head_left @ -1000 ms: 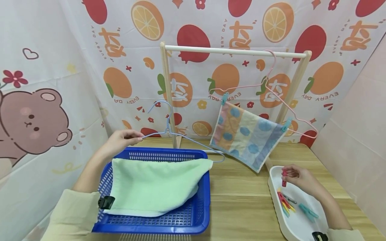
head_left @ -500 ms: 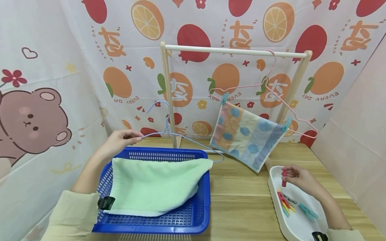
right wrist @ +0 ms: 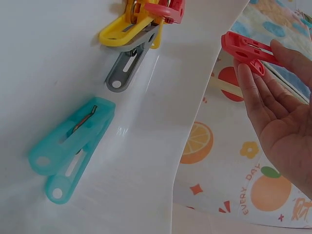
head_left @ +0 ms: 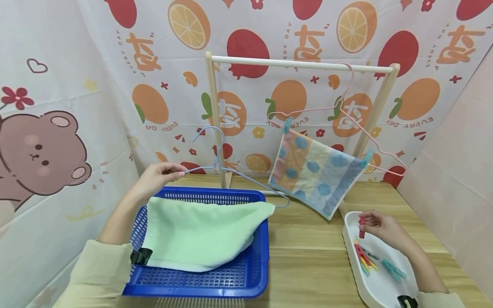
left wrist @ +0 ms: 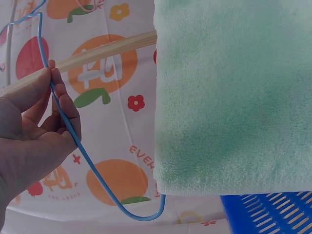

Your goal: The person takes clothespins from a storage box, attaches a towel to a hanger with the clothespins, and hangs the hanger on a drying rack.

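Note:
My left hand (head_left: pixel 161 177) pinches one arm of a blue wire hanger (head_left: pixel 246 176), whose hook points up. From the hanger a light green towel (head_left: pixel 208 231) hangs over the blue basket. In the left wrist view thumb and fingers close on the blue wire, and the towel (left wrist: pixel 234 97) drapes beside it. My right hand (head_left: pixel 379 229) holds a red clothespin (head_left: pixel 362 227) over the white tray. The right wrist view shows this clothespin (right wrist: pixel 246 48) between thumb and fingertips.
The blue basket (head_left: pixel 265 256) stands front left. In the white tray (head_left: pixel 356 278) lie several clothespins, including a teal one (head_left: pixel 393 270). On a rack (head_left: pixel 277 62) a pink hanger (head_left: pixel 366 132) carries a dotted towel (head_left: pixel 312 171) held by teal clothespins.
My left hand, with the hanger and green towel, has shifted slightly right and up. My right hand keeps the red clothespin nearly in place.

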